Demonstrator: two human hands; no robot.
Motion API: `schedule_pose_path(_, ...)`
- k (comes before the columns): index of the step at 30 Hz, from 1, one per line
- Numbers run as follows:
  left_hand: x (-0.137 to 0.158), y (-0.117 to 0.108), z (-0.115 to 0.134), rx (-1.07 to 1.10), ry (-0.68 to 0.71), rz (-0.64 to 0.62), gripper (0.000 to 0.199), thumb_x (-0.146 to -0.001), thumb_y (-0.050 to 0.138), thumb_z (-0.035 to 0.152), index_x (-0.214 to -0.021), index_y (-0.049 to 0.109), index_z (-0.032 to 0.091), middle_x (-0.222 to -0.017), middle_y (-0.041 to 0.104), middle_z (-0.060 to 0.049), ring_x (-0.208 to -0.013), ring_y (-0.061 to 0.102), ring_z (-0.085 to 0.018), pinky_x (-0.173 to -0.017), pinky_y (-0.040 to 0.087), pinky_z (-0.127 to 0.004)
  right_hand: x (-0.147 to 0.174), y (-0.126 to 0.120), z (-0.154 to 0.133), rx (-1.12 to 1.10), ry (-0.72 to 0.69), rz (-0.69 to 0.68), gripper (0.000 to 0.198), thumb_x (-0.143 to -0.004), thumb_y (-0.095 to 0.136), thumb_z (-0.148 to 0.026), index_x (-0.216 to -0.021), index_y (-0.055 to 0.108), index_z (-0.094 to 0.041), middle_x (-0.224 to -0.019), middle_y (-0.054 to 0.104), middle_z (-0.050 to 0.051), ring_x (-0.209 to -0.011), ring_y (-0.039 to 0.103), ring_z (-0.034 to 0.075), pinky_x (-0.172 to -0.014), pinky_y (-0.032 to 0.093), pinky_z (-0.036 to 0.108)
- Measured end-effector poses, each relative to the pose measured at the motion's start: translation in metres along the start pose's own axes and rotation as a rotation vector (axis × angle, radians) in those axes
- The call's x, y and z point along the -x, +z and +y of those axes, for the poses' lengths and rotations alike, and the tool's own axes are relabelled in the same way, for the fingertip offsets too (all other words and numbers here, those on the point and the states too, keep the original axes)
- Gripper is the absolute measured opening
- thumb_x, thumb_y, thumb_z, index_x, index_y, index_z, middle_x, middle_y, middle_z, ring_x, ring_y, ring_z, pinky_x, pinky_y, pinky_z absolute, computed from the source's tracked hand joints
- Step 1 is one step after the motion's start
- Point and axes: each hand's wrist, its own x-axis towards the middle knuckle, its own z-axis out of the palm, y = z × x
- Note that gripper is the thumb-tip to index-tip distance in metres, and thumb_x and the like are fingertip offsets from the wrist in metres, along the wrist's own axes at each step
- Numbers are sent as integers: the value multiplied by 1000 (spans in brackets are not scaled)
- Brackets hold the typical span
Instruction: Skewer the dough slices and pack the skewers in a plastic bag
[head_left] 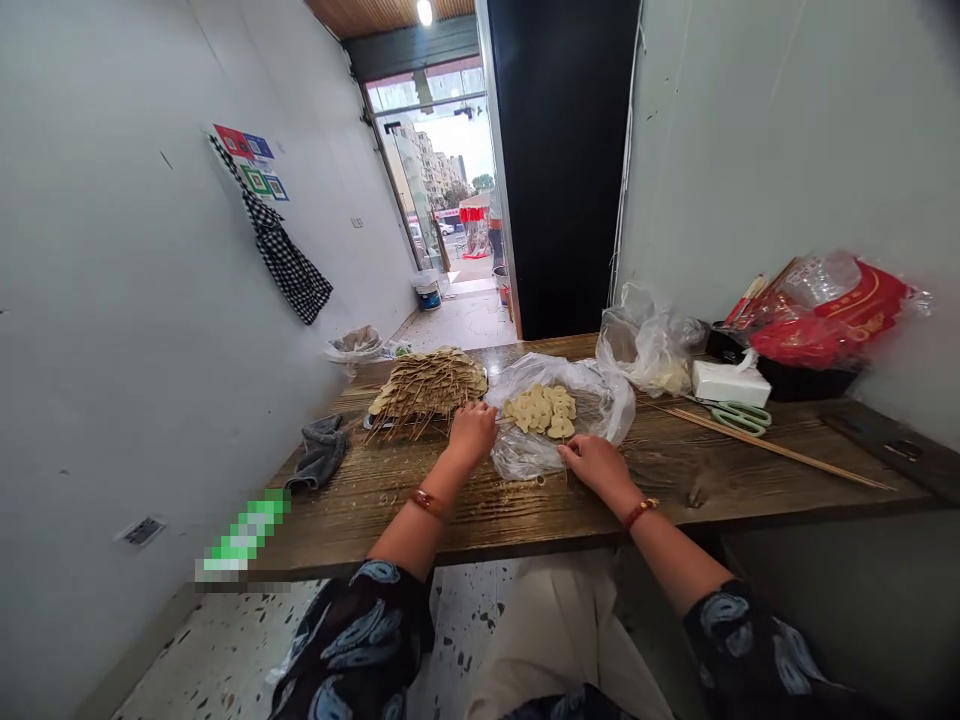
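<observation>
My right hand (pixel 596 462) pinches a thin wooden skewer (pixel 565 474) at the near edge of an opened clear plastic bag (pixel 525 462). Pale yellow, round, thin slices (pixel 538 408) lie heaped on this bag, just beyond my fingertips. My left hand (pixel 474 430) is between the bag and a big stack of skewered slices (pixel 431 385), close to the stack's right side. Its fingers are bent and close together; what they hold, if anything, is hidden. The stack's bare stick ends point towards me.
A dark cloth (pixel 319 452) lies at the wooden table's (pixel 465 510) left. On the right are loose long sticks (pixel 787 445), green-handled scissors (pixel 739 417), a tissue pack (pixel 731 383), a knotted plastic bag (pixel 649 345) and a black box (pixel 806 380) with red packaging. Crumbs dot the tabletop.
</observation>
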Motion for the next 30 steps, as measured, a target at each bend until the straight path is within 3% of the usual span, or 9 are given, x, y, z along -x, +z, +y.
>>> schedule_pose_path(7, -11, 4, 7, -55, 44, -80, 27, -87, 43, 14, -96, 68, 13, -93, 69, -18, -92, 65, -27, -83, 43, -40, -12, 6, 1, -228, 172, -2, 16, -77, 65, -25, -64, 68, -15, -81, 70, 9, -93, 63, 27, -71, 44, 29)
schedule_pose_path(9, -12, 2, 9, -67, 70, -92, 27, -87, 42, 11, -97, 67, 11, -93, 69, -18, -93, 65, -27, -87, 43, -42, -16, 4, 4, -368, 230, -38, 16, -80, 66, -27, -72, 68, -13, -84, 69, 7, -89, 63, 23, -70, 47, 30)
schedule_pose_path(13, -15, -4, 12, -75, 98, -107, 30, -89, 39, 11, -99, 67, 11, -101, 67, -18, -101, 63, -28, -90, 42, -44, -23, 0, 4, -695, 343, -127, 26, -91, 57, -35, -106, 62, -14, -102, 65, 5, -82, 63, 15, -70, 54, 33)
schedule_pose_path(15, -17, -6, 13, -72, 93, -133, 30, -89, 39, 10, -99, 67, 11, -100, 68, -18, -100, 64, -26, -89, 44, -42, -25, 1, -2, -856, 369, -155, 28, -92, 56, -34, -111, 59, -14, -104, 64, 6, -83, 63, 15, -71, 55, 33)
schedule_pose_path(22, -12, -6, 19, -34, 36, -218, 30, -90, 38, 13, -102, 66, 10, -97, 69, -19, -98, 67, -25, -82, 50, -34, -27, 11, -30, -1272, 367, -140, 20, -93, 56, -32, -99, 60, -13, -82, 62, 0, -60, 57, 8, -51, 49, 21)
schedule_pose_path(30, 1, 3, 20, 78, -16, -222, 36, -95, 32, 27, -101, 66, 17, -101, 70, -15, -95, 67, -23, -78, 50, -32, -20, 24, -43, -1405, 413, -48, 18, -93, 57, -29, -86, 60, -12, -68, 57, -5, -48, 49, 4, -43, 42, 17)
